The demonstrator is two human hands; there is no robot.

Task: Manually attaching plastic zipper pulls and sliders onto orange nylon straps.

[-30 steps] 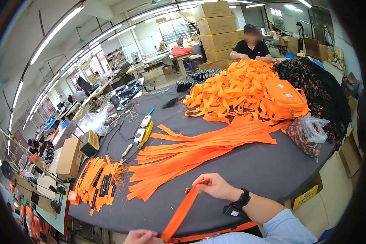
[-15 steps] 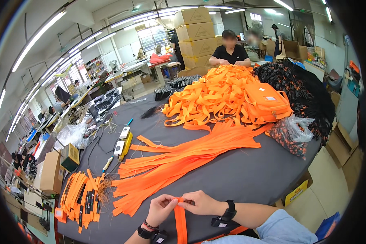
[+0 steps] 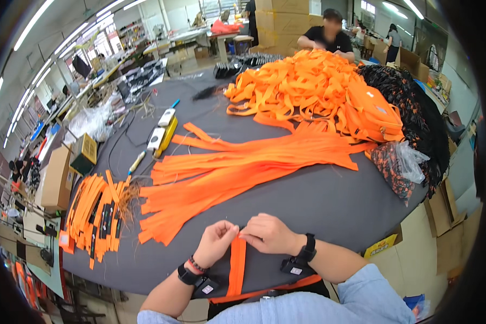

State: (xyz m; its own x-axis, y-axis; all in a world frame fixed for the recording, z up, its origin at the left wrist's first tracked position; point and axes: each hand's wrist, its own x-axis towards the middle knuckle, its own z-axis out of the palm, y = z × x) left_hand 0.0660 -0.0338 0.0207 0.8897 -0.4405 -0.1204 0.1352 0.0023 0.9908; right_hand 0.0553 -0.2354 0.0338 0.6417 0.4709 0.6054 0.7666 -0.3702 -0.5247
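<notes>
The left hand [image 3: 217,241] and the right hand [image 3: 268,233] meet near the front edge of the big round table with a dark grey cloth top [image 3: 318,208]. The fingers of both hands pinch shut on the top end of a long flat orange woven strap [image 3: 236,267]. The rest of the strap hangs down over the table edge toward the person.

The strap looks light, soft and bendy, so it will flop if held in the middle. The end is the best place to hold it.

A clear plastic bag [image 3: 402,167] at the right holds small dark and orange pieces. A small open cardboard box [image 3: 82,154] sits at the left; I cannot tell what is inside.
</notes>
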